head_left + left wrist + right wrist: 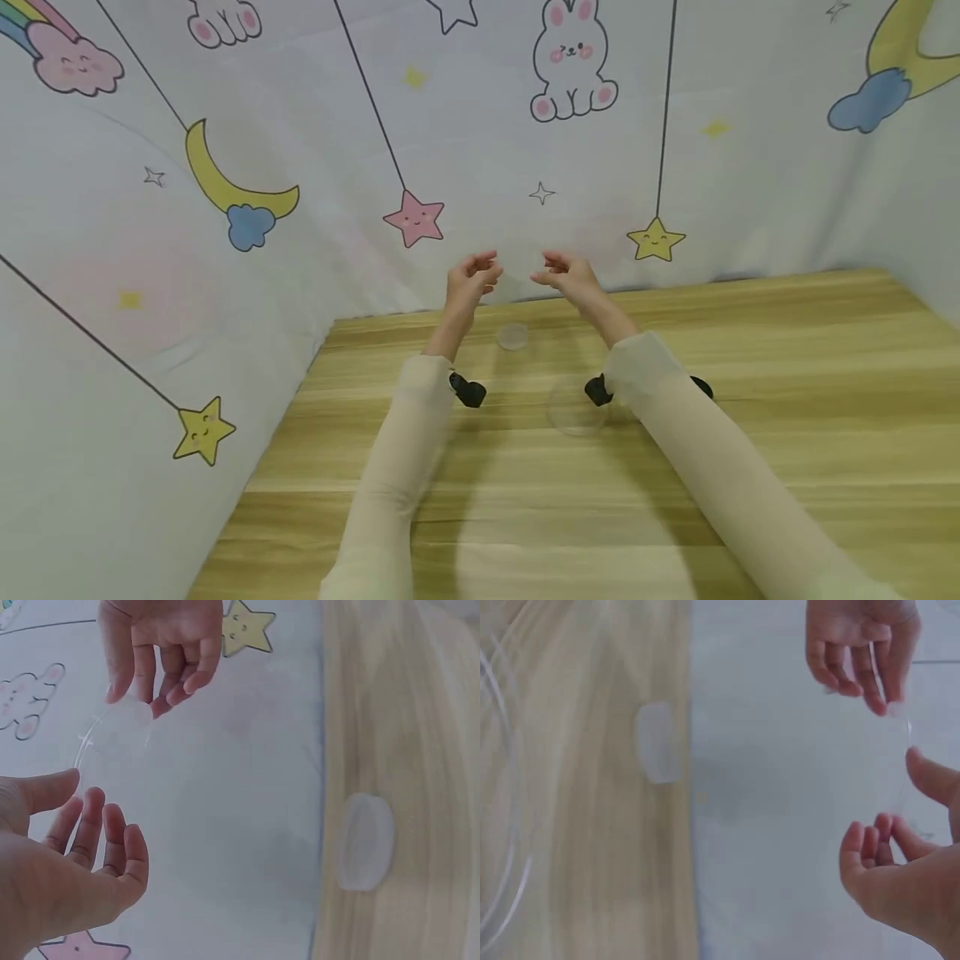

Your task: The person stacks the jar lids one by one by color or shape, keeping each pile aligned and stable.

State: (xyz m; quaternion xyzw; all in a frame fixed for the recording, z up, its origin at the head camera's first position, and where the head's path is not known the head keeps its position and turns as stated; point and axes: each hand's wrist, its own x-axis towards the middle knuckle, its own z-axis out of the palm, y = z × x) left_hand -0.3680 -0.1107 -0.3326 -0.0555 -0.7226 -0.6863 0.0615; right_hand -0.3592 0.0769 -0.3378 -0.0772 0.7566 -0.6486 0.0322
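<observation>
Before white cartoon-printed cloth [330, 100], pinching a clear, round plastic piece [116, 741] with left fingers [91, 825] and right fingers [145, 671]; risking a drop through uneven squeezing.

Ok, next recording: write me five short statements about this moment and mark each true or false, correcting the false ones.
1. The left hand and right hand hold one clear curved-edged piece between them. True.
2. On the table, a large clear round piece lies nearer the person than a small translucent round piece. True.
3. The small translucent round piece touches the left hand. False: it lies near the table's far edge, apart from both hands.
4. Both forearms are bare. False: cream sleeves cover them.
5. A pink star is printed on the curtain. True.
</observation>
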